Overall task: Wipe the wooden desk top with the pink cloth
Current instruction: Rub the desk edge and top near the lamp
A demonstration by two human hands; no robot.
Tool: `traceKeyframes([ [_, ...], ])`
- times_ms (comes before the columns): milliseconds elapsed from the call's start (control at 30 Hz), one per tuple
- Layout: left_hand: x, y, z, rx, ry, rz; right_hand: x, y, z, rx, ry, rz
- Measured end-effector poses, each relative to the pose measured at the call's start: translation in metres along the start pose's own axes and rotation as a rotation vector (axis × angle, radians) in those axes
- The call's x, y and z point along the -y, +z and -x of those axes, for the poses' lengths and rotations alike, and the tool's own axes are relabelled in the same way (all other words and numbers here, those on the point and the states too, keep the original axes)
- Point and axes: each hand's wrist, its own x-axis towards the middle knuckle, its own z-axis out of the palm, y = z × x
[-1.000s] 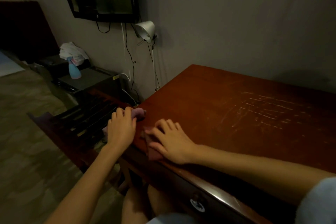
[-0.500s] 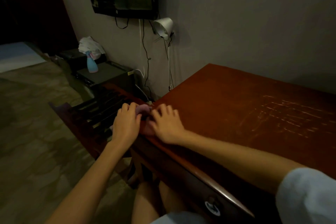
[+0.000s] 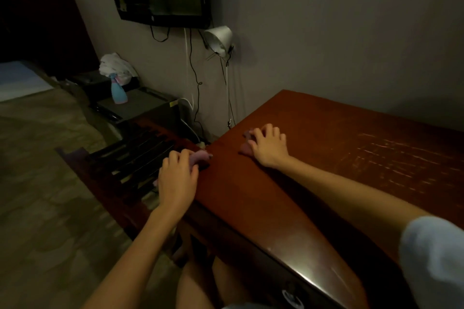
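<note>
The pink cloth [image 3: 244,148] lies near the left end of the wooden desk top [image 3: 313,183], pressed under the spread fingers of the right hand [image 3: 270,149]; at 8 o'clock, the left hand [image 3: 177,179] curls its fingers round a pink wad [image 3: 202,155] at the edge. Judged mid-task: the pale streaks [image 3: 391,158] at 3 o'clock appear unwiped.

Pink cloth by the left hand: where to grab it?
I'd grab the bunched end of the pink cloth poking past the left hand, pinching from above; it lies lumped at the left edge of the desk top, rest hidden under fingers.
</note>
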Motion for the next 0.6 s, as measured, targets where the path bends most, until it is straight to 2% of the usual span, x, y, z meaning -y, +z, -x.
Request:
traceKeyframes([
  [133, 0.0, -0.001, 0.0, 0.008, -0.006, -0.096, 0.05, -0.002, 0.058, 0.019, -0.338, -0.028],
  [200, 0.0, -0.001, 0.0, 0.014, -0.015, -0.114, 0.045, -0.008, 0.093, -0.024, -0.499, -0.043],
  [267, -0.001, 0.0, 0.0, 0.018, -0.02, -0.114, 0.022, -0.015, 0.115, 0.014, -0.585, -0.061],
  [367, -0.004, 0.001, 0.004, 0.016, -0.012, -0.118, -0.028, -0.02, 0.113, 0.039, -0.476, -0.044],
  [467, -0.005, 0.002, 0.006, 0.019, -0.004, -0.149, -0.067, -0.022, 0.074, 0.043, -0.16, 0.02],
  [533, -0.006, 0.001, 0.005, 0.028, 0.0, -0.161, -0.066, -0.019, 0.046, 0.005, -0.032, 0.033],
  [600, -0.006, -0.001, 0.003, 0.035, 0.0, -0.161, -0.04, -0.015, 0.03, -0.003, -0.004, 0.021],
])
